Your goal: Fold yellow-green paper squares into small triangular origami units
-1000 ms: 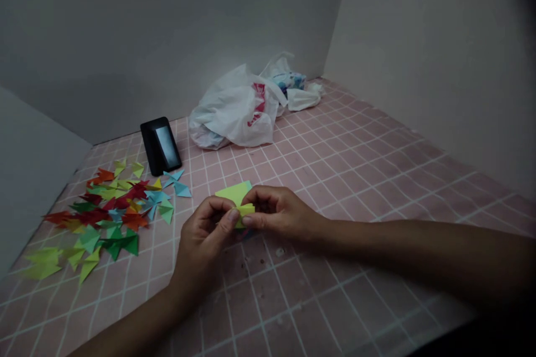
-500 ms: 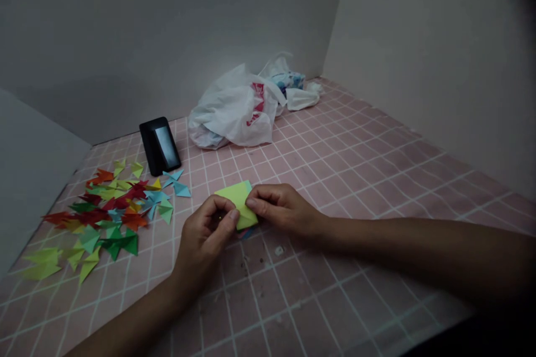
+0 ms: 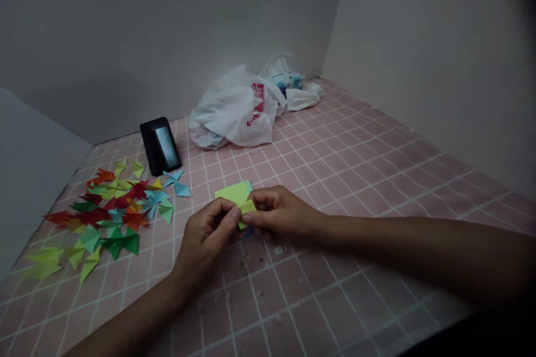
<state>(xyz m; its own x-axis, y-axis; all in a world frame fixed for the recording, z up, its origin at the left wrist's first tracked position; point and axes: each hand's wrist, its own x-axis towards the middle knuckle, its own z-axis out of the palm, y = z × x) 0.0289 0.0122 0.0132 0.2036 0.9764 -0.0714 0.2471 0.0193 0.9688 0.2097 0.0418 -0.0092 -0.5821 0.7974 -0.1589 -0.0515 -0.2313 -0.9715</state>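
At frame centre, a small yellow paper [image 3: 247, 207] is pinched by both hands, left [image 3: 207, 234] and right [image 3: 278, 212]; its folds are hidden by fingers, dimly lit.

We see yellow-green paper [image 3: 234, 192], folded pieces [image 3: 104, 212] in red, orange, green and blue, a black phone [image 3: 160, 145], a white bag [image 3: 234, 109] with red print, pink gridded tiles [image 3: 355, 162].

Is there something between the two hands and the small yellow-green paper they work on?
No. The left hand and the right hand already pinch the small folded yellow-green paper directly, above the paper stack.
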